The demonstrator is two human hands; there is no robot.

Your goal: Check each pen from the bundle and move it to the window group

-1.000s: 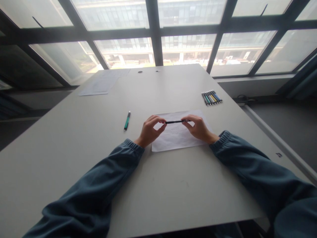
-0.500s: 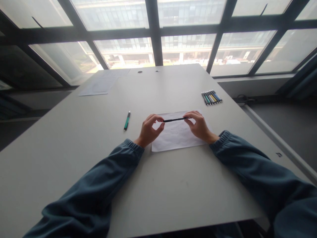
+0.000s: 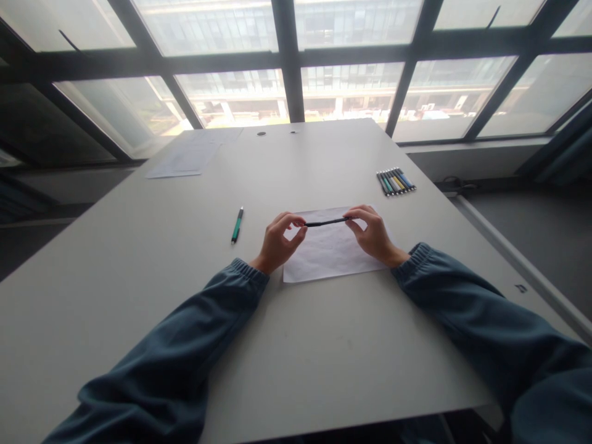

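Note:
A thin black pen (image 3: 326, 222) is stretched level between my two hands, above a white sheet of paper (image 3: 330, 253). My left hand (image 3: 280, 239) pinches its left end between thumb and fingers. At the other end, my right hand (image 3: 370, 233) grips the pen the same way. A green and black pen (image 3: 237, 226) lies on the table to the left of my left hand. Beyond my right hand, several pens (image 3: 396, 182) lie side by side in a row.
The white table (image 3: 139, 290) reaches to the windows. Thin papers (image 3: 180, 161) lie at its far left. Two small round fittings, one of them dark-rimmed (image 3: 261, 134), are near the far edge. A small dark mark (image 3: 521, 288) shows near the right edge.
The right end of the black pen has risen very slightly with my right hand. Everything else looks the same.

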